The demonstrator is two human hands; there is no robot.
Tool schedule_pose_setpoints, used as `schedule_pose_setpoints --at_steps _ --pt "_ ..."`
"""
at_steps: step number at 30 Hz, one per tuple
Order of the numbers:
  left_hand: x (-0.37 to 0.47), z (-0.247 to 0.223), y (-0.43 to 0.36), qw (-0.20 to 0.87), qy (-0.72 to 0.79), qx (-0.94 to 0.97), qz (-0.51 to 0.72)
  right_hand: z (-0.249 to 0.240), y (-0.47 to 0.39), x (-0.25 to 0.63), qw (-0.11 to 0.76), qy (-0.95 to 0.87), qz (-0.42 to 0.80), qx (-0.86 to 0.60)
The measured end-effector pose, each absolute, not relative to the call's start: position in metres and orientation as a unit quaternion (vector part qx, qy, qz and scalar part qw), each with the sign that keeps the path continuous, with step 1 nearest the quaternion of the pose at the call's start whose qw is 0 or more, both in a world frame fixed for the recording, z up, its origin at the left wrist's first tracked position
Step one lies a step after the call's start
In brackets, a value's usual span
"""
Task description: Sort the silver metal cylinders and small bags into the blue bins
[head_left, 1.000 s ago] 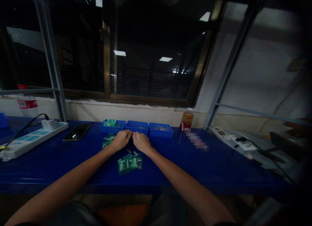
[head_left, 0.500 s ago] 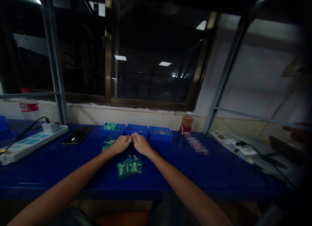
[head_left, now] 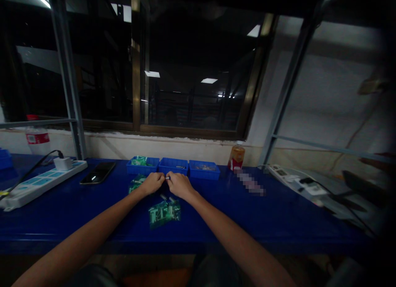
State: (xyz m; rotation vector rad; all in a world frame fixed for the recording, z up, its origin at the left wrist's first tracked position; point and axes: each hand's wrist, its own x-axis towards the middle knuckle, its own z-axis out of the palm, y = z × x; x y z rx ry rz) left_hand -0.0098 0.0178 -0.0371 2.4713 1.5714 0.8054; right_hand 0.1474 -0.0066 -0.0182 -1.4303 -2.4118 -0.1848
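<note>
My left hand (head_left: 154,183) and my right hand (head_left: 178,184) meet over the table, both closed with fingertips pinched. A small pale metallic piece (head_left: 168,178) shows at the right hand's fingertips; its kind is too small to tell. What the left fingers hold, if anything, is hidden. Below the hands, small metal cylinders (head_left: 163,197) lie loose beside green plastic packets (head_left: 164,213) with metal parts inside. Another green packet (head_left: 136,183) lies left of my left hand.
Three blue bins stand behind the hands: a left bin (head_left: 142,170) with green packets, a middle bin (head_left: 182,171) and a right bin (head_left: 204,175) with small parts. A phone (head_left: 98,173) and power strip (head_left: 46,182) lie left; a drink bottle (head_left: 236,157) stands right.
My hands have moved slightly apart at the fingertips, and the small pale piece now shows between them. The packets and bins stay where they were.
</note>
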Motion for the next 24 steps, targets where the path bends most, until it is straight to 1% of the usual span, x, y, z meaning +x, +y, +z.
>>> schedule_pose_setpoints --at_steps 3,7,11,17,20,24 --pt "-0.016 -0.033 0.016 0.055 0.503 0.806 0.307 -0.019 -0.004 0.148 0.176 -0.838 -0.069 -0.512" --pt "-0.02 -0.029 0.012 0.096 0.428 0.819 0.369 -0.022 0.002 0.15 0.196 -0.834 -0.064 -0.513" --pt "-0.016 -0.029 0.01 0.071 0.363 0.848 0.379 -0.026 0.009 0.15 0.216 -0.826 -0.045 -0.519" --pt "-0.014 -0.032 0.013 0.018 0.387 0.838 0.384 -0.026 0.01 0.149 0.232 -0.834 -0.018 -0.501" --pt "-0.016 -0.032 0.015 0.004 0.391 0.835 0.388 -0.026 0.007 0.15 0.22 -0.846 -0.02 -0.485" --pt "-0.016 -0.032 0.016 -0.006 0.393 0.831 0.393 -0.025 0.001 0.15 0.193 -0.841 -0.047 -0.502"
